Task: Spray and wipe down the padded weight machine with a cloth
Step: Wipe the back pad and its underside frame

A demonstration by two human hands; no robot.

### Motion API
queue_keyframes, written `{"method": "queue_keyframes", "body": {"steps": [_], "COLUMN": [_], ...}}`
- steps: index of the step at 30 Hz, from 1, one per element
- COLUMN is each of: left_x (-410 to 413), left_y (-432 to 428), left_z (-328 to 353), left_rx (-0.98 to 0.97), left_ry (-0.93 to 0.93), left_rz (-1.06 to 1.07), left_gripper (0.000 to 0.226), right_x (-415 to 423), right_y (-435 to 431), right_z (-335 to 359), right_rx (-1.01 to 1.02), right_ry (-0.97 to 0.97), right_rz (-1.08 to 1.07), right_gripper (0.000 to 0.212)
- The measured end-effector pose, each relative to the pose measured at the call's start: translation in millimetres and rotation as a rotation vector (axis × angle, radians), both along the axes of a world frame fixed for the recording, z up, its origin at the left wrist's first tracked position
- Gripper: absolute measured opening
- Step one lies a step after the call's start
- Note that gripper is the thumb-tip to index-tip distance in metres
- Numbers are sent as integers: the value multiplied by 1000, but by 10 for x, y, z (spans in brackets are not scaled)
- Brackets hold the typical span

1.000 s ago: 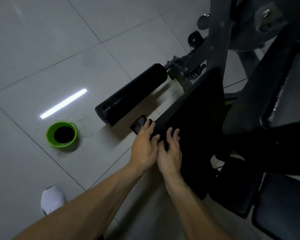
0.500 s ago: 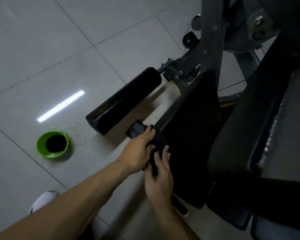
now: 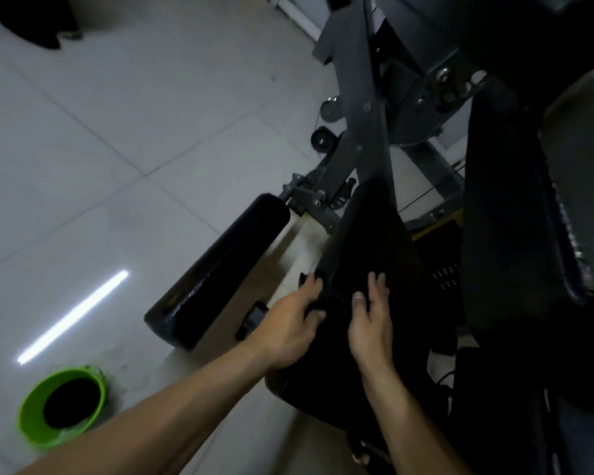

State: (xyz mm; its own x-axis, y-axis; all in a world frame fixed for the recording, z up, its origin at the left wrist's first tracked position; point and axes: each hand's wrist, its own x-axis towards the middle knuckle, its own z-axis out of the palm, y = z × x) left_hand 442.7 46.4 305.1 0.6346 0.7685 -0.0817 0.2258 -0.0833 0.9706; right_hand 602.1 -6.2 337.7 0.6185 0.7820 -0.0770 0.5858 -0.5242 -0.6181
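A dark cloth (image 3: 326, 298) lies bunched on the left edge of the black flat pad (image 3: 378, 241) of the weight machine. My left hand (image 3: 288, 320) grips the cloth, fingers curled round it at the pad's edge. Just to its right, my right hand (image 3: 371, 320) rests flat on the pad with its fingers straight. A black roller pad (image 3: 216, 275) juts out to the left of the flat pad, low over the floor. The grey steel frame (image 3: 360, 97) rises behind both pads. No spray bottle is in view.
A green bowl (image 3: 62, 406) with dark contents stands on the tiled floor at lower left. A second large black pad (image 3: 508, 217) hangs at the right. A small black part (image 3: 254, 318) lies on the floor beside my left hand. Open tile floor lies to the left.
Both hands have moved up along the flat pad's edge. My right hand has come off the cloth and now lies flat on the pad. The view has tilted up.
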Motion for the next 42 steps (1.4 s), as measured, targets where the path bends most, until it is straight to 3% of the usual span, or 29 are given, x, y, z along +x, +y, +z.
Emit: {"method": "queue_keyframes", "body": {"steps": [4, 8, 12, 20, 23, 28, 35, 42], "left_x": [99, 734, 1107, 599, 779, 1012, 1480, 1010], "left_y": [196, 943, 1298, 773, 882, 1107, 1717, 1279], "left_z": [-93, -20, 80, -244, -268, -246, 101, -203], "left_rx": [68, 38, 40, -27, -39, 9, 67, 179], "left_ry": [-117, -66, -76, -302, -379, -324, -144, -212], "left_rz": [37, 80, 118, 32, 121, 144, 167, 62], "left_gripper": [50, 30, 32, 42, 42, 44, 43, 36], "right_x": [76, 81, 90, 74, 275, 441, 532, 511], "right_y": [143, 147, 171, 292, 680, 961, 990, 981], "right_z": [-208, -304, -312, -183, -43, -187, -237, -237], "right_rx": [-85, -57, -2, 171, 110, -31, 47, 25], "right_ry": [-82, -107, -122, -167, -143, -176, -131, -151], "right_rz": [78, 60, 55, -57, -27, -25, -22, -23], "right_gripper": [55, 54, 54, 44, 46, 51, 50, 52]}}
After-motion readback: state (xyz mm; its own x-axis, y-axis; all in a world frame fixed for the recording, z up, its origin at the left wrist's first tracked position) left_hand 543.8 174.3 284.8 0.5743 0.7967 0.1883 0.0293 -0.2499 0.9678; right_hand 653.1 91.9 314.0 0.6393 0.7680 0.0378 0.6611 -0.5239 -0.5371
